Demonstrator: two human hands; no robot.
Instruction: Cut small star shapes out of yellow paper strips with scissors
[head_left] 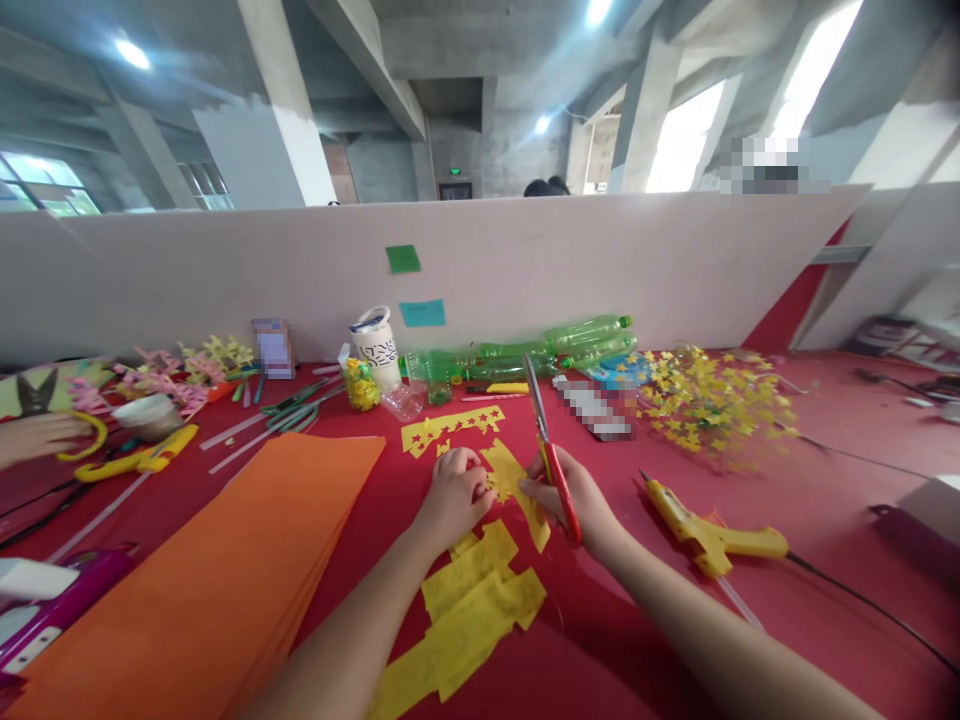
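Note:
My right hand is closed around the red handles of a pair of scissors, whose blades point up and away. Just left of it lies a yellow strip on the red table. My left hand has its fingers curled beside small yellow stars; whether it pinches one is hidden. Beyond the hands is a yellow strip with star-shaped holes. Several yellow pieces overlap between my forearms.
Orange sheets cover the left. A yellow glue gun and yellow star bunch are at right. Green bottles and a white cup stand or lie behind. Another person's hand holds yellow-handled scissors.

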